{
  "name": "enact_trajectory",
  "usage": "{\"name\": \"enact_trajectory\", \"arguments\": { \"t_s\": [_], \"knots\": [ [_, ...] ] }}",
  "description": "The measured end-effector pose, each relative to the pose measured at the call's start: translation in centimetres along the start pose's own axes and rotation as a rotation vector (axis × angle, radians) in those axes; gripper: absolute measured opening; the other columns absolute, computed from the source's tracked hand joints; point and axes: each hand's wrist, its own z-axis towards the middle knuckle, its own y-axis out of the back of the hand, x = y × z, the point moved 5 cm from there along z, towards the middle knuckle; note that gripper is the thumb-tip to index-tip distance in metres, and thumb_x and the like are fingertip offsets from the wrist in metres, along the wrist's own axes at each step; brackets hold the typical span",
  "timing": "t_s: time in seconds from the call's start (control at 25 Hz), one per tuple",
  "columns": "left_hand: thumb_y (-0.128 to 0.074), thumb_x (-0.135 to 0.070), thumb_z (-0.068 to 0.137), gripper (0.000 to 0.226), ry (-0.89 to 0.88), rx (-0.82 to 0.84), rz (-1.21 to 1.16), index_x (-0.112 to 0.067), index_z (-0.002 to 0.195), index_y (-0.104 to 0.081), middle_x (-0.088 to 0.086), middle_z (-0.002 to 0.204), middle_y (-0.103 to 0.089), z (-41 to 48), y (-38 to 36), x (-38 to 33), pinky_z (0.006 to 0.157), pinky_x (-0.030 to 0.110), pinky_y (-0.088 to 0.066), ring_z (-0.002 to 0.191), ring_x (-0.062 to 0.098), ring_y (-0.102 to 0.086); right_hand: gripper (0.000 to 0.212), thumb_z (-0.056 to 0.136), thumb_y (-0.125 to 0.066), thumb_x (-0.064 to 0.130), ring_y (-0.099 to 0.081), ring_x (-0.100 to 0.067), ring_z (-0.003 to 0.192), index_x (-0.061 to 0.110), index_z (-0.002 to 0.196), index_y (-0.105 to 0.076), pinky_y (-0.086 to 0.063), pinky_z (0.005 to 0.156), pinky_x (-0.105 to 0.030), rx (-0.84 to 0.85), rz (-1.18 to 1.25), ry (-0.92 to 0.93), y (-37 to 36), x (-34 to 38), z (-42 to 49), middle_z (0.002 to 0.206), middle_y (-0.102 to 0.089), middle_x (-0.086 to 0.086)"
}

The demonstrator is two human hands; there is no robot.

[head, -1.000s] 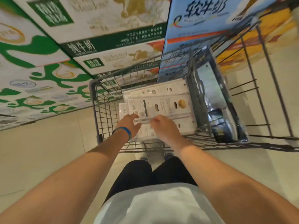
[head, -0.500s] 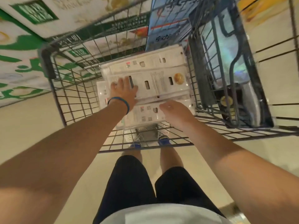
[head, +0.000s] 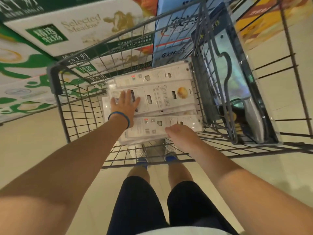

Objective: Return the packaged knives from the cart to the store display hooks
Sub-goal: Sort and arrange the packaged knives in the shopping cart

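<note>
Since the knife packs (head: 166, 97) all lie stacked in the cart (head: 71, 106) and no hooks are in view, the job looks barely started. The left hand (head: 124, 106) lies flat, fingers spread, on the middle pack. The right hand (head: 177, 133) curls its fingers round the edge of the nearest pack (head: 152, 128), seemingly ready to lift it.

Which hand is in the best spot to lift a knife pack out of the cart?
Probably the right hand: its fingers curl at the near edge of the nearest pack. The left hand lies flat on the middle pack.
</note>
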Motion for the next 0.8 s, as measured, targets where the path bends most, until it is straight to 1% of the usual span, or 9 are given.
{"name": "enact_trajectory", "arguments": {
  "t_s": [0.12,0.16,0.24,0.28,0.36,0.44,0.56,0.68,0.8],
  "knots": [
    [-0.073,-0.023,0.077,0.097,0.02,0.019,0.056,-0.029,0.151,-0.012,0.018,0.158,-0.008,-1.8,0.8,-0.6,0.106,0.057,-0.035,0.144,0.039,-0.019,0.035,0.104,-0.04,0.032,-0.053,-0.02,0.073,0.015,0.077,-0.055,-0.037,0.064,-0.034,-0.04,0.103,0.013,0.7,0.4,-0.8,0.08,-0.058,-0.002],
    [-0.071,-0.019,0.077,0.085,0.023,0.007,0.046,-0.028,0.147,-0.022,0.017,0.149,-0.026,-2.5,1.5,-0.5,0.098,0.054,-0.043,0.134,0.037,-0.034,0.037,0.103,-0.04,0.032,-0.051,-0.018,0.069,0.015,0.072,-0.052,-0.034,0.06,-0.034,-0.058,0.125,0.021,1.0,0.6,-1.3,0.075,-0.055,-0.002],
    [-0.061,-0.016,0.083,0.054,0.051,-0.002,-0.054,-0.027,0.134,-0.045,0.008,0.113,-0.054,-4.0,3.4,0.7,0.077,0.042,-0.052,0.1,0.029,-0.055,0.037,0.103,-0.041,0.03,-0.048,-0.02,0.066,0.015,0.07,-0.049,-0.034,0.058,-0.035,-0.072,0.134,0.015,1.5,0.8,-2.2,0.072,-0.052,-0.003],
    [-0.056,-0.017,0.086,0.041,0.069,0.011,-0.132,-0.027,0.126,-0.054,0.004,0.098,-0.058,-4.8,4.2,1.7,0.069,0.037,-0.051,0.086,0.026,-0.056,0.034,0.104,-0.04,0.027,-0.051,-0.023,0.069,0.014,0.075,-0.053,-0.04,0.062,-0.036,-0.069,0.108,0.015,1.7,0.9,-2.5,0.076,-0.055,-0.005],
    [-0.05,-0.025,0.093,0.02,0.026,0.047,-0.209,-0.025,0.109,-0.063,0.003,0.091,-0.063,-6.8,5.8,3.6,0.064,0.033,-0.049,0.076,0.023,-0.056,0.032,0.106,-0.04,0.023,-0.06,-0.033,0.088,0.007,0.095,-0.065,-0.051,0.082,-0.042,-0.08,0.106,0.022,1.8,1.5,-2.7,0.097,-0.065,-0.016],
    [-0.043,-0.037,0.101,0.023,-0.003,0.042,-0.32,-0.023,0.092,-0.058,0.004,0.085,-0.062,-9.8,7.0,5.9,0.063,0.033,-0.047,0.073,0.022,-0.056,0.04,0.107,-0.043,0.031,-0.064,-0.037,0.107,0.001,0.117,-0.067,-0.05,0.095,-0.044,-0.106,0.276,0.008,1.4,2.7,-2.9,0.119,-0.067,-0.02],
    [-0.05,-0.043,0.1,0.026,0.059,-0.057,-0.692,-0.023,0.086,-0.058,-0.002,0.071,-0.061,-15.1,8.2,8.9,0.059,0.03,-0.045,0.067,0.018,-0.059,0.065,0.099,-0.05,0.06,-0.06,-0.028,0.123,0.011,0.142,-0.055,-0.047,0.106,-0.042,-0.118,0.557,-0.066,0.8,5.5,-3.7,0.138,-0.06,-0.008],
    [-0.062,-0.035,0.096,0.021,0.058,-0.146,-1.062,-0.03,0.076,-0.061,-0.015,0.051,-0.06,-20.6,9.5,10.2,0.046,0.011,-0.041,0.047,-0.002,-0.056,0.072,0.091,-0.059,0.067,-0.06,-0.021,0.119,0.019,0.144,-0.051,-0.048,0.104,-0.041,-0.066,0.817,-0.001,0.1,9.3,-5.0,0.135,-0.06,-0.002],
    [-0.067,-0.037,0.093,0.025,0.062,-0.241,-1.31,-0.02,0.074,-0.065,-0.016,0.053,-0.063,-24.6,10.7,9.2,0.049,0.006,-0.042,0.049,-0.005,-0.058,0.053,0.092,-0.071,0.049,-0.068,-0.023,0.115,0.019,0.133,-0.056,-0.054,0.097,-0.043,0.016,1.247,0.12,0.6,12.3,-7.1,0.126,-0.071,-0.004]
  ]
}}
